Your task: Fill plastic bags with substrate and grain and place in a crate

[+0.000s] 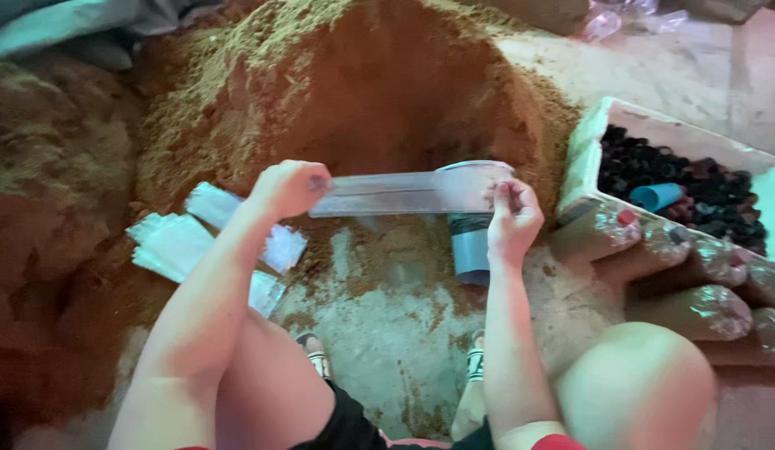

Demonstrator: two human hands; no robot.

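Both hands (291, 187) (511, 218) stretch a clear bag (404, 192), contents indiscernible.

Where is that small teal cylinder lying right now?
In the head view, far right: the small teal cylinder lies on dark caps inside the white foam box, beyond the right hand.

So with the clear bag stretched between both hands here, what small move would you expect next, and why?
Probably lowering the clear plastic bag toward the brown sawdust-like pile to fill it. The left hand and right hand hold it flat and empty by its two ends just in front of the pile, and packed bags already lie stacked to the right.
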